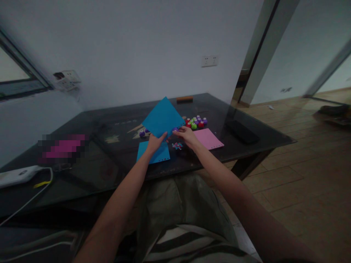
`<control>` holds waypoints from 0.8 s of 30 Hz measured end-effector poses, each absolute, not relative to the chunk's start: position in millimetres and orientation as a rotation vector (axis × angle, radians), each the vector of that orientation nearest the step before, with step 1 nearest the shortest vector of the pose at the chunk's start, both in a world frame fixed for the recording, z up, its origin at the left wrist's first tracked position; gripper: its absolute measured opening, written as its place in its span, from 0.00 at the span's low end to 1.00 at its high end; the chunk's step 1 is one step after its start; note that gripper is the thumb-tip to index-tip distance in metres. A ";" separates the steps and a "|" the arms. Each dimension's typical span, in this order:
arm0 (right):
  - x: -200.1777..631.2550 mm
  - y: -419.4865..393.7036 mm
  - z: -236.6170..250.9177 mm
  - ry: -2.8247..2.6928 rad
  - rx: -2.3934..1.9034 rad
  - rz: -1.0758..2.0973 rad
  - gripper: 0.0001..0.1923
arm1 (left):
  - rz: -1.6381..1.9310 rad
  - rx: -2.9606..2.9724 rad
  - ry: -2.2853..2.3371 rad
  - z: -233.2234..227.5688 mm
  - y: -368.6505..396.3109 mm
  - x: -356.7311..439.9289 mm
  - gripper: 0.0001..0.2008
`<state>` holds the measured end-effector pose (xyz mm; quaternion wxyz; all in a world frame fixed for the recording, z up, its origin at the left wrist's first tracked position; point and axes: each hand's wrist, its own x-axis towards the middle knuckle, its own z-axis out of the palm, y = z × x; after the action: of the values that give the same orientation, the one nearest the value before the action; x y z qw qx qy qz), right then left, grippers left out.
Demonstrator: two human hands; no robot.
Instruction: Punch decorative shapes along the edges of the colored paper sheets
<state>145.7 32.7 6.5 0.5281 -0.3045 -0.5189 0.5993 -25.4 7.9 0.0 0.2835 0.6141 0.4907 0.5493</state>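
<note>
A blue sheet of paper (163,116) is held up at a tilt, its corner pointing away from me. My left hand (157,141) grips its near corner, thumb on top. At the sheet's right corner, my right hand (187,134) has its fingers closed on a small purple craft punch (175,129), which touches the paper's edge. Small holes show along that edge. Below the hands lies a little pile of coloured paper bits (177,145). Another stack of blue paper (153,152) with holes along its near edge is under my left wrist.
Pink paper (208,139) with punched holes lies right of my right hand. Behind it several purple, green and red punches (195,122) cluster; another purple punch (142,133) sits left. A black case (241,132), an orange-brown bar (184,99) and a white power strip (20,176) are on the dark table (117,171).
</note>
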 end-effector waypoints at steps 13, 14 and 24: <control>145.9 48.4 -10.1 -1.070 -0.811 1.613 0.19 | 1.350 1.613 1.356 -19.9 18.9 -27.0 0.14; 146.3 48.6 -10.0 -1.068 -0.811 1.619 0.19 | 1.356 1.598 1.351 -19.6 19.1 -27.0 0.14; 156.7 35.1 1.4 -1.110 -0.756 1.674 0.17 | 1.311 1.517 1.237 4.2 7.3 -29.3 0.12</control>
<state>156.7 35.1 1.4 0.4776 -0.3094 -0.4545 0.6853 -29.3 7.3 4.2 0.3829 0.5948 0.4850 0.5141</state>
